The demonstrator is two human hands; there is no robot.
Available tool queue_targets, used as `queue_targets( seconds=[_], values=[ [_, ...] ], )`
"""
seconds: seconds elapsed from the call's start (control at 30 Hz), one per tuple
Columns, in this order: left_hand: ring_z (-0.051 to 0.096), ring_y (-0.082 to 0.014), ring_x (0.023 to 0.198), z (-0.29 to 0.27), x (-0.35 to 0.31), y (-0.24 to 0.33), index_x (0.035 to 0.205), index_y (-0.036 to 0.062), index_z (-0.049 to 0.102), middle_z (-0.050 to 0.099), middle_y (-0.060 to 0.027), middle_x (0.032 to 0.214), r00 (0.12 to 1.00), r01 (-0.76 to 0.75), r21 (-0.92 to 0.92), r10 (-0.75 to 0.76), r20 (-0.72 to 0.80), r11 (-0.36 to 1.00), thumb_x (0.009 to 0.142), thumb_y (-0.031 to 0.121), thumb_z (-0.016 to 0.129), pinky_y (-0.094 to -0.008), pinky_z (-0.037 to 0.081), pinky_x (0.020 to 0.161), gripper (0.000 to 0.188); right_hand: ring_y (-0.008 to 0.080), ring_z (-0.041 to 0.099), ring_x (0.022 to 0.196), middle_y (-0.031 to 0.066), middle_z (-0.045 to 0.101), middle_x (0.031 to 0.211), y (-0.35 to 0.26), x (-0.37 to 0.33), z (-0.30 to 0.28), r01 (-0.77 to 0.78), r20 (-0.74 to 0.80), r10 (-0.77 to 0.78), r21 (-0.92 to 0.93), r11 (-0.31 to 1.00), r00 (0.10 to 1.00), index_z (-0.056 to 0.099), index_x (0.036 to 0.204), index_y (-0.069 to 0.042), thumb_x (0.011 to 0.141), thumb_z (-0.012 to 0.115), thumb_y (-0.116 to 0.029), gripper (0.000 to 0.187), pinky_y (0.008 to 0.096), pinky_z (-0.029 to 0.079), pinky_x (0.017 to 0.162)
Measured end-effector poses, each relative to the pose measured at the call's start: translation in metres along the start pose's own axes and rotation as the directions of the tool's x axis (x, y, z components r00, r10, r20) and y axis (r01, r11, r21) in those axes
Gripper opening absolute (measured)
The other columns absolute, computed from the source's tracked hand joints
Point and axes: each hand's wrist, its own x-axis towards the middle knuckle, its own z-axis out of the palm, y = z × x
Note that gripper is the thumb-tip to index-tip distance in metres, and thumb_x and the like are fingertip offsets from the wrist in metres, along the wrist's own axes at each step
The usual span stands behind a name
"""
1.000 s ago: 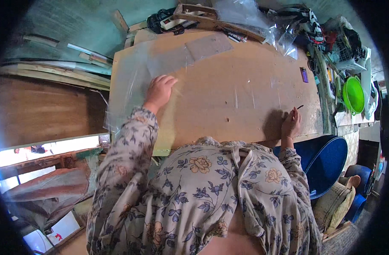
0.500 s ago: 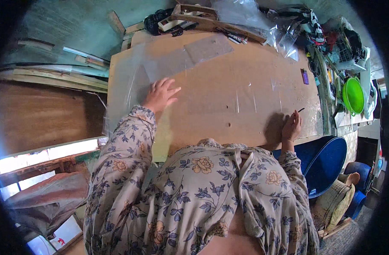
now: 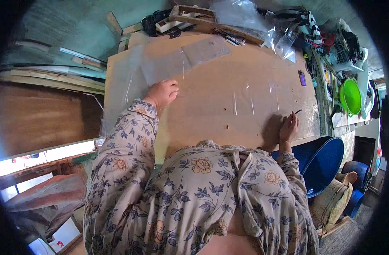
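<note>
My left hand (image 3: 163, 92) is over the left part of the wooden board, its fingers curled in; whether anything is pinched in them is hidden. Just beyond it lies a strip of clear plastic film (image 3: 164, 68), with a greyer plastic piece (image 3: 205, 50) at its far end. My right hand (image 3: 290, 127) is near the board's right front edge, closed on a thin dark stick (image 3: 298, 111) whose tip pokes out past the fingers. Faint shiny creases of transparent film (image 3: 252, 105) show on the board between my hands.
The wooden board (image 3: 203, 91) fills the middle. A purple lighter (image 3: 302, 78) lies at its right. Beyond its far edge are a wooden frame (image 3: 215, 26) and crumpled clear plastic (image 3: 241, 17). A green basin (image 3: 350, 97) and a blue tub (image 3: 324, 165) stand to the right.
My left hand's fingers, spread half a second ago, have curled in, with the hand staying in about the same place. My right hand looks much the same; the whole view has shifted slightly.
</note>
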Motion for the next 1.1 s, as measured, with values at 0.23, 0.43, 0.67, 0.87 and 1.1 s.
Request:
queue_targets(
  seconds=[0.23,0.43,0.67,0.87,1.1],
  values=[
    [0.054,-0.0265,0.078,0.011,-0.001,-0.006,0.084,0.0091,0.061,0.055,-0.0060,0.092,0.959,0.264,-0.122,-0.246,0.141,0.957,0.075,0.021,0.057,-0.0351,0.044,0.068,0.015,0.0265,0.054,0.083,0.0116,0.054,0.090,0.002,0.001,-0.003,-0.038,0.033,0.037,0.012,0.999,0.999,0.055,0.106,-0.009,0.085,0.048,-0.020,0.024,0.0344,0.044,0.071],
    [0.041,-0.0241,0.107,-0.009,-0.006,-0.002,0.103,0.0199,0.057,0.046,-0.0037,0.114,0.995,-0.023,0.149,0.008,0.097,0.989,0.077,0.026,0.056,-0.0367,0.036,0.084,0.026,0.0266,0.054,0.081,0.0114,0.055,0.089,0.000,0.000,-0.002,-0.011,0.014,0.011,0.008,1.000,1.000,0.055,0.106,-0.009,0.085,0.048,-0.019,0.024,0.0356,0.043,0.069],
    [0.020,-0.0301,0.124,0.030,-0.017,0.016,0.127,0.0211,0.037,0.024,-0.0103,0.136,0.990,0.144,0.178,-0.141,-0.026,0.973,0.084,0.028,0.043,-0.0461,0.016,0.098,0.044,0.0262,0.054,0.080,0.0116,0.055,0.089,0.003,0.000,0.000,-0.015,0.000,0.015,-0.009,1.000,1.000,0.056,0.104,-0.008,0.084,0.049,-0.018,0.023,0.0348,0.044,0.069],
    [0.016,-0.0362,0.124,0.037,-0.006,0.052,0.128,0.0207,0.034,0.019,-0.0140,0.137,0.884,0.468,0.144,-0.458,-0.098,0.872,0.084,0.033,0.041,-0.0526,0.012,0.098,0.047,0.0266,0.054,0.082,0.0124,0.055,0.091,0.001,0.002,-0.001,0.003,0.018,-0.003,-0.002,1.000,1.000,0.055,0.104,-0.008,0.084,0.048,-0.019,0.024,0.0351,0.044,0.070],
    [0.015,-0.0368,0.125,0.044,0.004,0.059,0.128,0.0205,0.033,0.019,-0.0149,0.137,0.839,0.542,0.091,-0.530,-0.124,0.836,0.082,0.036,0.042,-0.0549,0.012,0.097,0.049,0.0257,0.054,0.082,0.0106,0.056,0.090,0.001,0.001,-0.002,-0.048,0.031,0.048,-0.009,0.999,0.998,0.057,0.102,-0.008,0.085,0.048,-0.018,0.022,0.0340,0.044,0.069]
  ],
)
